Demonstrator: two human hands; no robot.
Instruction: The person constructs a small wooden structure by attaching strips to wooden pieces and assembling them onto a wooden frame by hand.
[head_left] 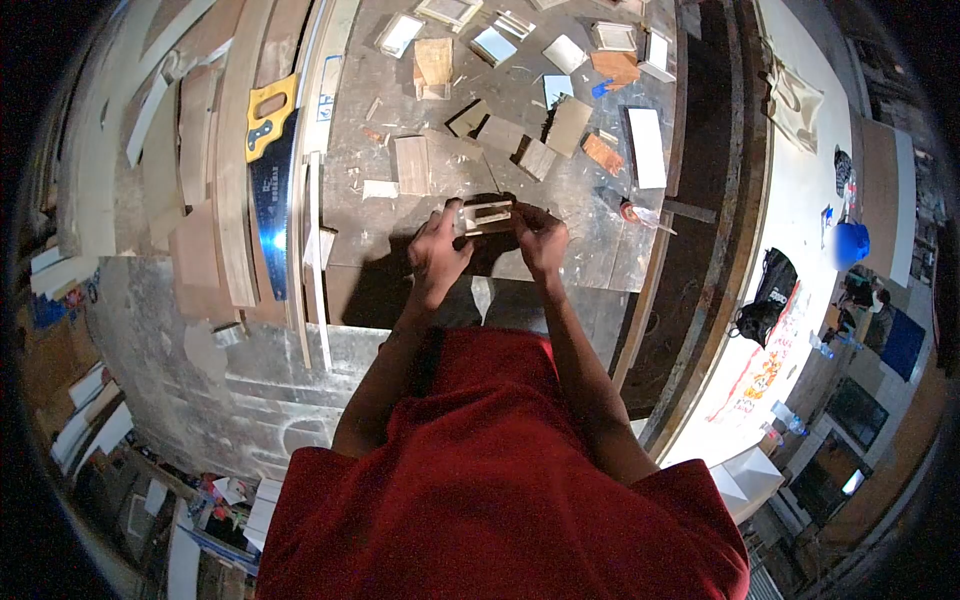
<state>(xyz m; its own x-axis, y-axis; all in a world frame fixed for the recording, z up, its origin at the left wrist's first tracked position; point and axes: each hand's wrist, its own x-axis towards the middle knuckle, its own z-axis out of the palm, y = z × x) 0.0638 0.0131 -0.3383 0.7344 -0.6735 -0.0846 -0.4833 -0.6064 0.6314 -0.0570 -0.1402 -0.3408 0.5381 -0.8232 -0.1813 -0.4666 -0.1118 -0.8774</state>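
Note:
A small wooden frame [489, 217] with pale strips across it stands between my two hands, above the near part of the brown worktable [385, 240]. My left hand [436, 252] grips its left end, fingers bent round the edge. At its right end, my right hand [540, 238] is closed in a pinch on the frame's edge. Shadow falls on the table around both hands. Beyond the frame lie joined wood blocks [500, 133] and a flat wood piece [411, 166].
A yellow-handled saw [272, 185] lies on boards at the left. Small boxes and a white panel [646, 148] are spread over the table's far part. A red-tipped bottle [630, 211] lies at the right, beside a dark gap.

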